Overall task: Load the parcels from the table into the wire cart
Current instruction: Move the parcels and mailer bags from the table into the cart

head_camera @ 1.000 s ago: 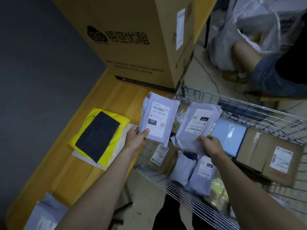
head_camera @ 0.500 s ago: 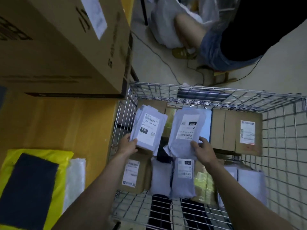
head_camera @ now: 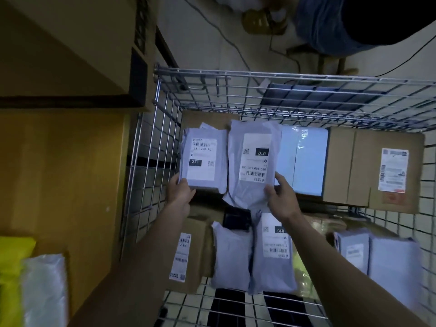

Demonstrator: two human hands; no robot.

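My left hand [head_camera: 179,192] grips the lower edge of a grey mailer labelled 231 [head_camera: 203,161]. Beside it, my right hand [head_camera: 280,197] holds a grey mailer labelled 010 [head_camera: 252,161] by its lower right corner. Both mailers hang side by side inside the wire cart [head_camera: 151,142], above the parcels lying there. Below them lie two more grey mailers [head_camera: 254,253], a brown box with a label [head_camera: 188,253] and a large cardboard box [head_camera: 375,171]. On the yellow table [head_camera: 63,175] at the left remain a yellow parcel [head_camera: 11,274] and a clear plastic bag [head_camera: 44,289].
A big cardboard box [head_camera: 70,43] stands on the table's far end, right against the cart's left wall. A light blue flat parcel [head_camera: 302,159] lies at the cart's back. Another person [head_camera: 349,22] sits on the floor beyond the cart, with cables nearby.
Both hands have carried their mailers from above the table edge rightwards and down into the cart. The view has swung to look straight down into the cart.
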